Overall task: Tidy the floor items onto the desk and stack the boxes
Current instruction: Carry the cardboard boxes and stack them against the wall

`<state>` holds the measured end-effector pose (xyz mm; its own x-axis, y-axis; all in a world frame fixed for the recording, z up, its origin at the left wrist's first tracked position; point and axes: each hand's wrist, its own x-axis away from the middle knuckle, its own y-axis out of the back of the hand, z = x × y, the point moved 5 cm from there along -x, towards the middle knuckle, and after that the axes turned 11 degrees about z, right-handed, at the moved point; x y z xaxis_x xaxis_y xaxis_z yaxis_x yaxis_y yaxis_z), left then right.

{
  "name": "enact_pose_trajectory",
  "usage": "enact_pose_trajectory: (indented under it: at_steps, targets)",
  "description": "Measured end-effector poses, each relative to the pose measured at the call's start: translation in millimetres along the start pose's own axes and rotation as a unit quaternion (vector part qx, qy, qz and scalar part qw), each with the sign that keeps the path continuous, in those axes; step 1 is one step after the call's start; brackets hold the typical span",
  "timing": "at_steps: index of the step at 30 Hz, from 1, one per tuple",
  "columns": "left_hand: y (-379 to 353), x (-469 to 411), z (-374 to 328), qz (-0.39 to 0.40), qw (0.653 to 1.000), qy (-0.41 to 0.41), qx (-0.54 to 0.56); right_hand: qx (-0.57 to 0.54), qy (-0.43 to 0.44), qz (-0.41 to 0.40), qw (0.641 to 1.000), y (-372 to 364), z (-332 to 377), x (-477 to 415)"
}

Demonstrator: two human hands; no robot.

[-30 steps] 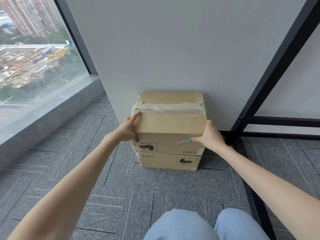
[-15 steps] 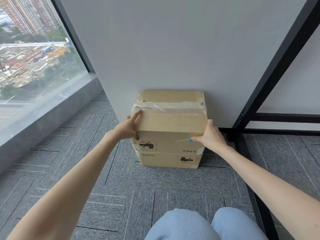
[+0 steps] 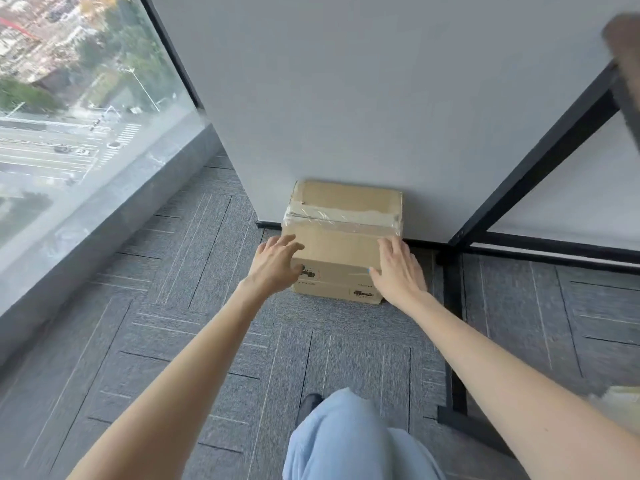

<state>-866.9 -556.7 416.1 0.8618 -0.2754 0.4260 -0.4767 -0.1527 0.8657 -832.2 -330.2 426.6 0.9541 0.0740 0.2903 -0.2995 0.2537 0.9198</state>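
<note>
Stacked boxes (image 3: 341, 242) against the wall (image 3: 346, 98), left hand (image 3: 274, 262) and right hand (image 3: 399, 270) alongside

The left forearm (image 3: 194, 358) and right forearm (image 3: 502, 355) are bare, no sleeves in view. The right hand (image 3: 398, 271) has a blue-painted thumbnail (image 3: 369, 270). Trousers (image 3: 346, 441): light blue fabric. Shoe (image 3: 309, 403): dark.

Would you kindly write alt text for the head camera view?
A person's left hand and right hand, fingers relaxed, flank the top box of two cardboard boxes stacked on grey carpet against a white wall.
</note>
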Motion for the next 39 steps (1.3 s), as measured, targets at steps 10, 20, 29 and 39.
enact_pose_trajectory:
  at_steps: [10,20,29,39]
  targets:
    - [102.1,169.8,-106.4,0.014,0.999,0.006,0.048,0.084,0.092,0.068,0.99,154.0,52.1,154.9]
    - [155.2,326.8,-219.5,0.029,0.999,0.004,0.037,0.092,0.072,0.071,0.991,259.6,45.3,316.9]
    - [148.2,439.8,-308.2,0.023,0.999,-0.035,0.026,0.064,-0.001,0.025,0.998,287.8,-0.3,469.3]
    - [65.2,527.8,-419.4,0.094,0.99,-0.103,0.004,0.019,-0.091,0.012,0.996,261.9,-88.2,637.2]
